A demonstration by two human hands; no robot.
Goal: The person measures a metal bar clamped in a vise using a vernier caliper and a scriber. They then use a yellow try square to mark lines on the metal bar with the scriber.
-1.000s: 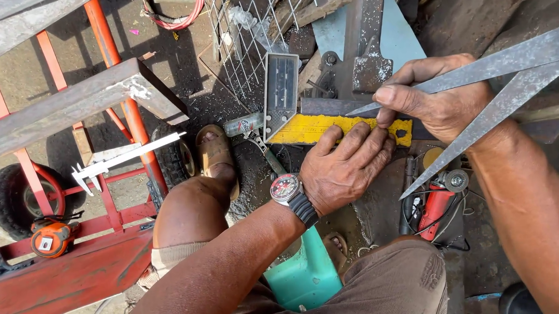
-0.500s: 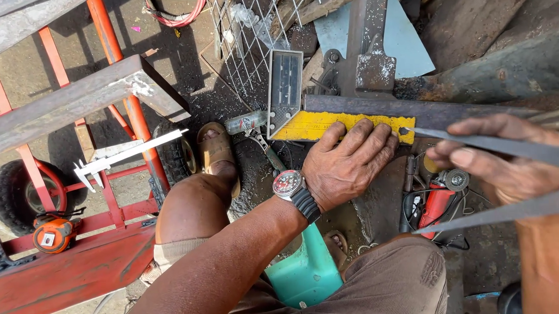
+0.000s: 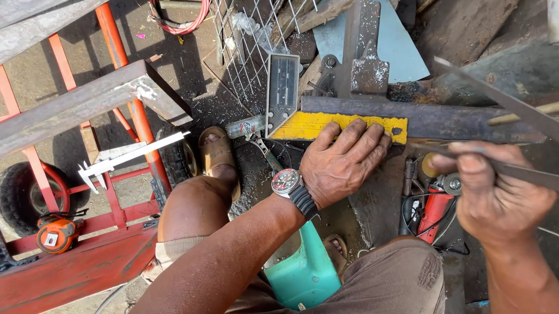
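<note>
Covering the whole scene is a dirt and concrete floor (image 3: 35, 79), littered with metal filings and lit by hard sun. A red steel cart frame (image 3: 66, 269) is seen at the left, with a grey angle bar (image 3: 73, 108) laid across it, a black wheel (image 3: 14, 197) below, and a wire mesh panel (image 3: 250, 34) propped beyond. A rusty steel bar (image 3: 427, 118) is stretched across the middle, and a yellow square (image 3: 315, 125) is laid against its near edge. The left hand (image 3: 342, 164) is spread flat, fingers pressed down on the yellow square. A pair of large metal dividers (image 3: 527, 142) is gripped by the closed right hand (image 3: 498, 199), held off the bar, just right of the square. A teal container (image 3: 305, 270) is set between the knees. Smaller items are scattered about: a red angle grinder (image 3: 433, 210), a steel caliper (image 3: 128, 156) and an orange tape measure (image 3: 56, 236).
</note>
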